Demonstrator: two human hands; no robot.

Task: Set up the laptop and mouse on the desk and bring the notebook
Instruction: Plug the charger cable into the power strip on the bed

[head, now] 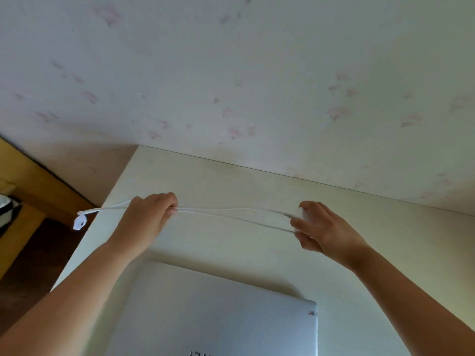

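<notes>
A closed silver laptop [223, 314] lies flat on the pale desk [359, 253], near its front edge. Above the desk's middle I hold a white cable [231, 213] stretched between both hands. My left hand [151, 214] is closed around the cable, and the cable's white plug end [80, 221] hangs past the desk's left edge. My right hand [318, 227] grips a small white object, likely the mouse [305, 215], mostly hidden by my fingers. No notebook is in view.
The desk backs onto a wall with pale floral wallpaper [257, 73]. To the left is dark wooden floor [38, 253] and a yellow wooden piece of furniture [30, 181].
</notes>
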